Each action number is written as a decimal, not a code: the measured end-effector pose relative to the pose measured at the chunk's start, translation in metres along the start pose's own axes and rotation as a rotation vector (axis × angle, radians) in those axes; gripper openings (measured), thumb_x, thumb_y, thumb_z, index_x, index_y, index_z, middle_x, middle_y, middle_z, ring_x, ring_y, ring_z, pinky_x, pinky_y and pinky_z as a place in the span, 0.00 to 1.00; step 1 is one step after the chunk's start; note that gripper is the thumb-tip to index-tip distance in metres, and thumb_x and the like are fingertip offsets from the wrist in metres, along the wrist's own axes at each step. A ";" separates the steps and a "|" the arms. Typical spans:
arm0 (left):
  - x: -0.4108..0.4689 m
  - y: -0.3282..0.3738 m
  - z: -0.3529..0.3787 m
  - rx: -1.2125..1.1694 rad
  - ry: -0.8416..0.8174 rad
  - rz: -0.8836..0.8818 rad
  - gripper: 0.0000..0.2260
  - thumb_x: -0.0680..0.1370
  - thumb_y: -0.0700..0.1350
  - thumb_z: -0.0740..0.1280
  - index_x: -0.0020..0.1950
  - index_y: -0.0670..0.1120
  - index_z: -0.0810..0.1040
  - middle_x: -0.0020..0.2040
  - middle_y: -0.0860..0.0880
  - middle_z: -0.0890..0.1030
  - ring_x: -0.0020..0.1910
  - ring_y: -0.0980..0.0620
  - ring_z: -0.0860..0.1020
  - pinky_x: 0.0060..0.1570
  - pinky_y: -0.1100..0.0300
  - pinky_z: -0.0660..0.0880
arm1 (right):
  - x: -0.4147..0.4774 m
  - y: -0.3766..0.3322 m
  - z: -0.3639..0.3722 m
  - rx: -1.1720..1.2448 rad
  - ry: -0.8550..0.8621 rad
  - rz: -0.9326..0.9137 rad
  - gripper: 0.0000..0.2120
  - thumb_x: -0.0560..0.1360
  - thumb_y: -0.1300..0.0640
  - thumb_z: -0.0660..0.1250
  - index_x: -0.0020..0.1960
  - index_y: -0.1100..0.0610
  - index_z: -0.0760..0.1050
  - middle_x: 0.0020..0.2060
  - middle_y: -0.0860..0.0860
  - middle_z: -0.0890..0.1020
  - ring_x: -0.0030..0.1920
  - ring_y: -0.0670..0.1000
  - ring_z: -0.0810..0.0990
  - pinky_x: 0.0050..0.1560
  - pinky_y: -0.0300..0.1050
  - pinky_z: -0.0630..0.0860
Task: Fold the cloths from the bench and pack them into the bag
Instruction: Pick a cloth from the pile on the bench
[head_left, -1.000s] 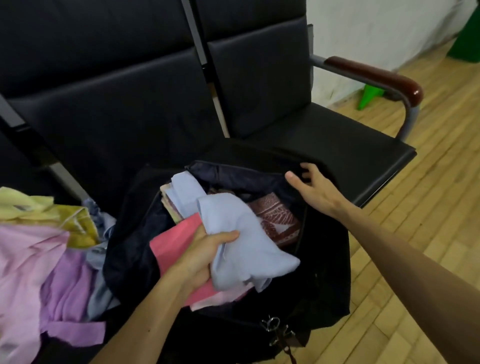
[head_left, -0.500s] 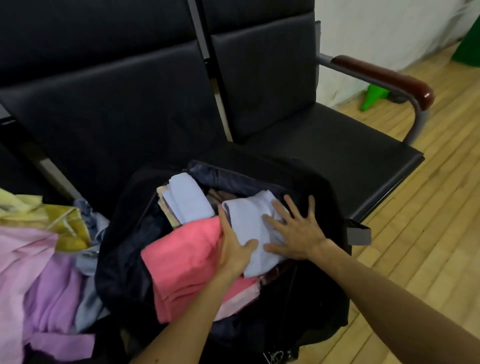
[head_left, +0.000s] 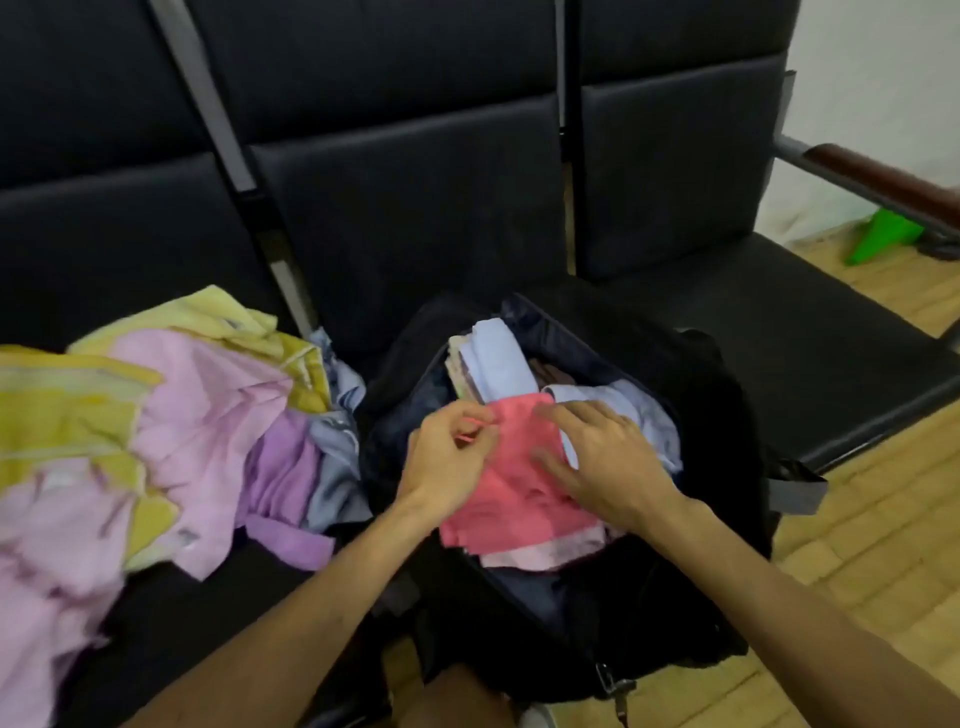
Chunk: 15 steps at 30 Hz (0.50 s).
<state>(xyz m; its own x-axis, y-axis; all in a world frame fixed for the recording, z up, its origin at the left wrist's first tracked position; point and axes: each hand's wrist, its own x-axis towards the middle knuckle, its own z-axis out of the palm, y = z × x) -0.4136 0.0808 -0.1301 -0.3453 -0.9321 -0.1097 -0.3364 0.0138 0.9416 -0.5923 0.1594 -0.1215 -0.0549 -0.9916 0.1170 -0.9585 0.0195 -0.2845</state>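
A row of black padded bench seats (head_left: 405, 208) with upright cushioned backrests filled the upper part of the view. Grey metal frame bars (head_left: 207, 98) ran at a slant between adjacent backrests. At the right end, a grey metal tube armrest (head_left: 878, 179), capped with a dark reddish-brown wooden pad, projected forward above the seat. A plain white wall (head_left: 872, 78) stood behind the armrest. A light wooden parquet floor (head_left: 883, 561) lay to the right, and a small bright green object (head_left: 878, 241) rested on it near the wall. Lighting was even and diffuse.

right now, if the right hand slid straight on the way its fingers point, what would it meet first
Most likely the left hand, which pinches the coral pink cloth just ahead of the right hand's fingertips; depth is unclear.
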 end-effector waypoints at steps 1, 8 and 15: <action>-0.011 -0.004 -0.021 -0.016 0.041 -0.012 0.07 0.76 0.42 0.72 0.43 0.54 0.81 0.38 0.52 0.84 0.39 0.50 0.84 0.44 0.50 0.82 | -0.001 -0.021 0.003 0.061 0.089 -0.054 0.26 0.76 0.41 0.58 0.67 0.54 0.75 0.58 0.54 0.82 0.57 0.59 0.80 0.56 0.56 0.76; -0.108 -0.070 -0.176 0.036 0.303 -0.177 0.04 0.77 0.37 0.70 0.45 0.46 0.80 0.32 0.48 0.81 0.29 0.51 0.80 0.29 0.59 0.76 | -0.014 -0.193 0.074 0.441 0.048 -0.175 0.19 0.74 0.45 0.62 0.61 0.52 0.77 0.55 0.48 0.82 0.54 0.54 0.80 0.54 0.48 0.76; -0.114 -0.150 -0.219 0.345 0.239 -0.276 0.05 0.75 0.41 0.73 0.47 0.50 0.82 0.44 0.52 0.84 0.47 0.53 0.83 0.53 0.58 0.78 | 0.005 -0.256 0.158 0.299 -0.326 0.005 0.23 0.78 0.52 0.66 0.72 0.52 0.68 0.69 0.51 0.72 0.69 0.54 0.69 0.69 0.47 0.67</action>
<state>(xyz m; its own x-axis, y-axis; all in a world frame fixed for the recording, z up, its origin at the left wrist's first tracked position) -0.1315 0.1056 -0.1889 -0.0060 -0.9742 -0.2256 -0.6710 -0.1634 0.7233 -0.3030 0.1290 -0.1984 0.0775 -0.9810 -0.1778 -0.8329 0.0343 -0.5523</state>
